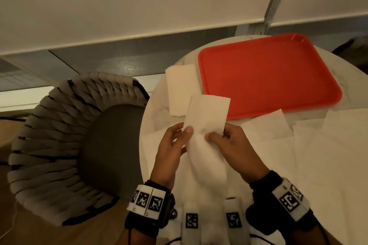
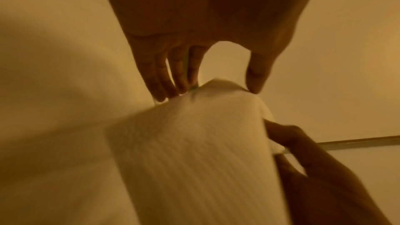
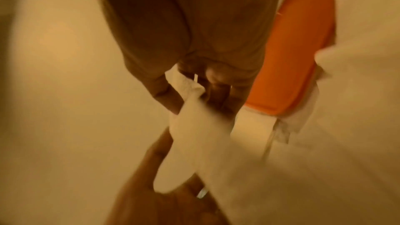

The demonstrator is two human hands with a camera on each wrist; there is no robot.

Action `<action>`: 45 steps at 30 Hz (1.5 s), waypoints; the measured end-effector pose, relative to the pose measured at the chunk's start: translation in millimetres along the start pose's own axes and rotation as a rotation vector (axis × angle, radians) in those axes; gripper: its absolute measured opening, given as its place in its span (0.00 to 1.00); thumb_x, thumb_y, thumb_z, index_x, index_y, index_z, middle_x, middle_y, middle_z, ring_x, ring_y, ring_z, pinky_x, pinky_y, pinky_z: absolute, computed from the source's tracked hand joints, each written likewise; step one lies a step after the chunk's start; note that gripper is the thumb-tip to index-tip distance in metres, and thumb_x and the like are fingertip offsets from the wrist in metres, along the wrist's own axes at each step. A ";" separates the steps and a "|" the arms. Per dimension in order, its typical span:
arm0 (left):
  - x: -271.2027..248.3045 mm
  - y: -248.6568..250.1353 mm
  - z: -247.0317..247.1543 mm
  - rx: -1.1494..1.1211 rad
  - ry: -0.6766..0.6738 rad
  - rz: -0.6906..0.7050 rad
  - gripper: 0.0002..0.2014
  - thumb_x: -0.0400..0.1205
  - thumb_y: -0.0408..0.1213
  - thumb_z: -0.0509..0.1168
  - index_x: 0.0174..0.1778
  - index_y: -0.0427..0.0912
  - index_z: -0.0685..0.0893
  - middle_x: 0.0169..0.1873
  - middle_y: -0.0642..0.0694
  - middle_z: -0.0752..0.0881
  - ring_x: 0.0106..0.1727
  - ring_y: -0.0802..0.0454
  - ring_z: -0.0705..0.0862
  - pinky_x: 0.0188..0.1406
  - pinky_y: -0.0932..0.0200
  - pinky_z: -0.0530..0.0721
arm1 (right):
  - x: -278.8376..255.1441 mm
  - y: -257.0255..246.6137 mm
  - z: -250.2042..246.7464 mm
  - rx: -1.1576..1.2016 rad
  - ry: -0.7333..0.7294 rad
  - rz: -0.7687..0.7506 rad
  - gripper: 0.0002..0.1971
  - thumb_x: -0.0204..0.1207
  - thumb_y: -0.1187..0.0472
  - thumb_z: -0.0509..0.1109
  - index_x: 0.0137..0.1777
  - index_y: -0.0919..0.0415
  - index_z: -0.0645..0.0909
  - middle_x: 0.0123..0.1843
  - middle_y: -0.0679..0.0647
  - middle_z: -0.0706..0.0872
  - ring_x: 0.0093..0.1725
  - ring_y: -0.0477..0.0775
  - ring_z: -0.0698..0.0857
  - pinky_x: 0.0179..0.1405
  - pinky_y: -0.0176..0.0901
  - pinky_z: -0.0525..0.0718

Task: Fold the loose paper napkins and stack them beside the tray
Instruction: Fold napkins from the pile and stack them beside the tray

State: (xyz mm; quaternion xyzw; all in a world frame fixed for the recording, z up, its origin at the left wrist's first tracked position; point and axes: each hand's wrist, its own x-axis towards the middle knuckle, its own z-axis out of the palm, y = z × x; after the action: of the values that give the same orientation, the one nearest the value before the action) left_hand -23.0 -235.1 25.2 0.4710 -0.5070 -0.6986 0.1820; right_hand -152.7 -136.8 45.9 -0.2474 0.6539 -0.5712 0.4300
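A white paper napkin point(image 1: 207, 119) is held up above the round white table point(image 1: 348, 77), its lower part drooping toward me. My left hand point(image 1: 175, 139) pinches its left edge between thumb and fingers, and my right hand point(image 1: 229, 141) pinches its right edge. The same napkin point(image 2: 194, 143) fills the left wrist view, and in the right wrist view the napkin point(image 3: 194, 136) hangs from my curled fingers. A folded napkin stack point(image 1: 181, 87) lies left of the red tray point(image 1: 266, 75). Loose unfolded napkins point(image 1: 318, 145) cover the near right of the table.
A woven grey chair point(image 1: 75, 145) stands left of the table, close to its edge. A white wall and window ledge run behind. The red tray point(image 3: 292, 57) also shows in the right wrist view, with napkins beside it.
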 end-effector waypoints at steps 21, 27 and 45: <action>223.9 31.1 -20.4 0.749 0.335 0.090 0.22 0.82 0.57 0.66 0.59 0.41 0.82 0.57 0.39 0.88 0.59 0.40 0.84 0.58 0.52 0.80 | -57.1 97.9 -106.6 -1.055 0.102 0.268 0.19 0.78 0.54 0.70 0.69 0.45 0.78 0.66 0.44 0.77 0.63 0.51 0.77 0.61 0.48 0.74; 129.0 49.3 0.7 0.705 0.230 0.300 0.09 0.83 0.44 0.67 0.55 0.44 0.82 0.40 0.52 0.83 0.44 0.54 0.84 0.47 0.59 0.79 | -64.0 93.4 -106.9 -0.853 0.114 0.084 0.18 0.75 0.41 0.53 0.52 0.44 0.82 0.52 0.38 0.81 0.51 0.43 0.77 0.56 0.48 0.74; -93.1 -18.8 94.3 0.290 -0.312 0.187 0.16 0.72 0.46 0.80 0.52 0.45 0.91 0.49 0.48 0.93 0.51 0.48 0.92 0.47 0.52 0.90 | -112.0 4.6 -174.0 -0.445 -0.202 -0.097 0.18 0.73 0.46 0.76 0.62 0.46 0.82 0.61 0.39 0.88 0.64 0.39 0.84 0.68 0.43 0.80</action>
State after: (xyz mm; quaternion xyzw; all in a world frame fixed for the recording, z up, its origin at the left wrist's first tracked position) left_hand -52.5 -108.4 56.7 0.3294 -0.6654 -0.6630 0.0956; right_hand -242.1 48.5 68.9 -0.4230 0.7045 -0.4055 0.4003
